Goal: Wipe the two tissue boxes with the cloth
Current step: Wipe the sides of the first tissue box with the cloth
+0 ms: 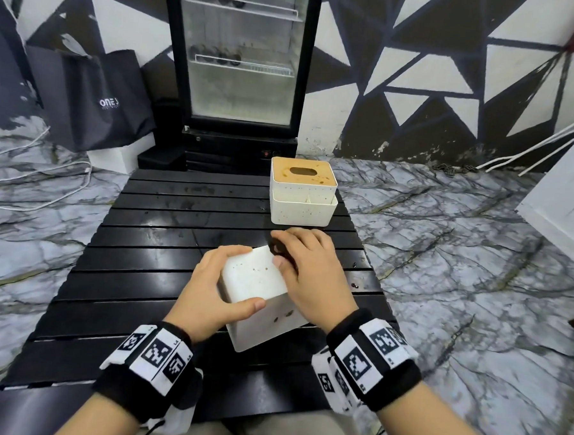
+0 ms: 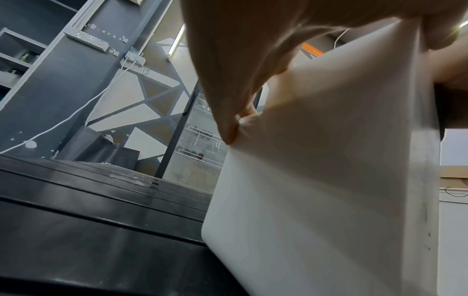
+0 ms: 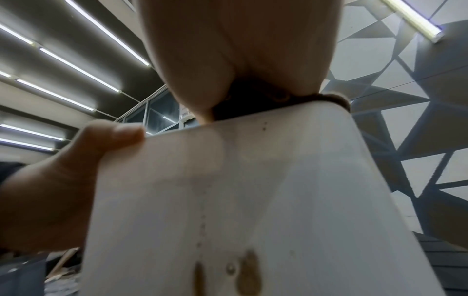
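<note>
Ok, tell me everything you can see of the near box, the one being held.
The near box is white, smooth, plastic-looking, with rounded corners, tipped on the black slatted table. Small brown specks dot its upper face; larger brown drips mark the side facing the person. The left hand grips its left side, thumb over the near edge. The right hand presses a dark cloth on its far corner.

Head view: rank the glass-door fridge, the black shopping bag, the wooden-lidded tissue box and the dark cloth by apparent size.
1. Glass-door fridge
2. Black shopping bag
3. Wooden-lidded tissue box
4. Dark cloth, mostly hidden under the right hand
</note>
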### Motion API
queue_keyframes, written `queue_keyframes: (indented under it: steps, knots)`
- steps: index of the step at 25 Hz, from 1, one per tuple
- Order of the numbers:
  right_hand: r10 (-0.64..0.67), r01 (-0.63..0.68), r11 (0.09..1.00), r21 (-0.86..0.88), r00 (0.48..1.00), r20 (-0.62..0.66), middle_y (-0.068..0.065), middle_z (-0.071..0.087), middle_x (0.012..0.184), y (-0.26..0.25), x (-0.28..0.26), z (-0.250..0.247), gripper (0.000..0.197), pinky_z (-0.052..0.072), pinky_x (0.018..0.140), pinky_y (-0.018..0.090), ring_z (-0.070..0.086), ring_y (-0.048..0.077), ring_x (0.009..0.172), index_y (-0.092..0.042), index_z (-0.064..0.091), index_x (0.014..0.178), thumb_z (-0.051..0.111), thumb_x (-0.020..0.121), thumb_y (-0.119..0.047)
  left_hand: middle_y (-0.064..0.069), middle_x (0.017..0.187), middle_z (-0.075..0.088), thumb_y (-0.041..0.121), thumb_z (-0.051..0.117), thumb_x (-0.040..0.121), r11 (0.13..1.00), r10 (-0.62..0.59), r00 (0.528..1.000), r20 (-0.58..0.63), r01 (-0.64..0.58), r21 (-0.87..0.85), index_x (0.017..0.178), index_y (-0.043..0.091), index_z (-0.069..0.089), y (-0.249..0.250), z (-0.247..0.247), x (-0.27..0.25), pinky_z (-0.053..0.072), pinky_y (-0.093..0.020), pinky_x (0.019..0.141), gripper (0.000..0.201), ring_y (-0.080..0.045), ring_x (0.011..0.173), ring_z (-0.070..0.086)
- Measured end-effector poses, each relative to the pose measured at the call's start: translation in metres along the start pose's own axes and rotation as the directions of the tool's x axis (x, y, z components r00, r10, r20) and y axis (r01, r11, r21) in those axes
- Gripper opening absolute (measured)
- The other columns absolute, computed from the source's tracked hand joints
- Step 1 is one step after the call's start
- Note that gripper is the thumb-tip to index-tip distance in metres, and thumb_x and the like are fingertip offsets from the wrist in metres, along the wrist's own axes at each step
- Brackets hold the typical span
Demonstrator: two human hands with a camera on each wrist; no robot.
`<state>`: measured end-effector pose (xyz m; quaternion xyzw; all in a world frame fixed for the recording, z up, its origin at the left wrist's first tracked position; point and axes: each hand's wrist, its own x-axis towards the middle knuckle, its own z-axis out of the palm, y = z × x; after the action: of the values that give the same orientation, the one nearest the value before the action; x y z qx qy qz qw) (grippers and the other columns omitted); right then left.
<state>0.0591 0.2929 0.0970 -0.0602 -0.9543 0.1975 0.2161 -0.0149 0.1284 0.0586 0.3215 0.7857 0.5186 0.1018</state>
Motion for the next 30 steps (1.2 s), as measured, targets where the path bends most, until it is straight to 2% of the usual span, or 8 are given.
queue_keyframes:
  steps: [4,10,13,16,21,23,27,30]
  knots:
    - [-0.094,0.094,0.995,0.022,0.995,-0.011,-0.006,0.054,0.121,0.002,-0.015,0.000,0.044,0.035,0.097,0.032,0.033,0.014,0.115,-0.024,0.052,0.123,0.030,0.087,-0.038,0.017,0.125,0.044,0.058,0.070,0.045,1.000,0.008,1.000,-0.003,-0.008,-0.019,0.107,0.065,0.041,0.000,-0.001,-0.001,0.038,-0.027,0.098,0.069,-0.007,0.119,0.043]
    - [0.020,-0.019,1.000,0.019,1.000,-0.024,-0.001,0.055,0.123,-0.001,0.002,0.001,0.033,0.037,0.099,0.036,0.039,0.023,0.117,-0.021,0.053,0.123,0.044,0.092,-0.022,0.019,0.123,0.044,0.058,0.070,0.045,1.000,0.009,1.000,-0.008,-0.009,-0.007,0.106,0.067,0.040,0.002,0.001,-0.001,0.037,-0.032,0.101,0.068,-0.011,0.119,0.043]
    - [-0.093,0.090,0.995,-0.034,0.991,-0.094,0.000,0.061,0.110,-0.022,-0.005,0.013,0.037,0.042,0.091,0.036,0.049,0.026,0.105,-0.020,0.058,0.115,0.037,0.086,-0.027,0.016,0.125,0.045,0.057,0.071,0.047,1.000,0.017,1.000,-0.026,-0.018,-0.013,0.108,0.067,0.039,0.001,0.002,-0.002,0.038,-0.037,0.104,0.069,-0.012,0.121,0.043]
    - [-0.125,0.122,0.992,-0.032,0.988,-0.087,-0.004,0.059,0.110,-0.018,-0.018,0.011,0.036,0.041,0.092,0.030,0.043,0.016,0.106,-0.022,0.056,0.114,0.036,0.085,-0.028,0.015,0.125,0.046,0.057,0.071,0.048,0.999,0.023,0.999,-0.022,-0.023,-0.025,0.110,0.064,0.042,0.001,0.001,-0.003,0.039,-0.040,0.104,0.069,-0.011,0.121,0.044]
    - [-0.005,0.008,0.999,0.050,0.999,-0.045,-0.005,0.053,0.122,0.014,-0.014,-0.003,0.040,0.035,0.100,0.031,0.039,0.019,0.117,-0.025,0.053,0.122,0.034,0.089,-0.037,0.020,0.124,0.042,0.059,0.070,0.046,1.000,0.002,1.000,0.006,-0.002,-0.023,0.108,0.065,0.040,0.001,0.000,-0.002,0.038,-0.033,0.101,0.069,-0.010,0.121,0.041]
    - [0.079,-0.076,0.991,0.113,0.997,-0.021,-0.003,0.051,0.125,0.022,-0.003,-0.007,0.033,0.029,0.100,0.025,0.038,0.021,0.117,-0.024,0.053,0.123,0.042,0.092,-0.029,0.022,0.124,0.041,0.058,0.069,0.047,1.000,0.007,1.000,0.005,-0.007,-0.027,0.109,0.064,0.040,0.000,0.000,-0.003,0.035,-0.027,0.099,0.069,-0.009,0.121,0.040]
    - [0.228,-0.241,0.900,0.363,0.970,0.077,-0.002,0.050,0.123,0.030,0.023,-0.014,0.030,0.032,0.094,0.020,0.045,0.020,0.116,-0.025,0.056,0.120,0.049,0.092,-0.017,0.023,0.123,0.040,0.058,0.068,0.047,0.999,0.007,1.000,-0.023,-0.008,-0.033,0.111,0.058,0.042,0.000,0.004,-0.006,0.032,-0.021,0.095,0.068,-0.009,0.121,0.039]
    - [0.192,-0.203,0.962,0.181,0.978,0.079,-0.002,0.048,0.126,0.022,0.025,-0.009,0.034,0.030,0.098,0.025,0.039,0.023,0.116,-0.026,0.051,0.125,0.046,0.093,-0.019,0.019,0.123,0.041,0.058,0.067,0.048,1.000,0.016,0.998,-0.058,-0.017,-0.019,0.112,0.054,0.042,0.000,0.008,-0.007,0.031,-0.019,0.096,0.069,-0.010,0.121,0.038]
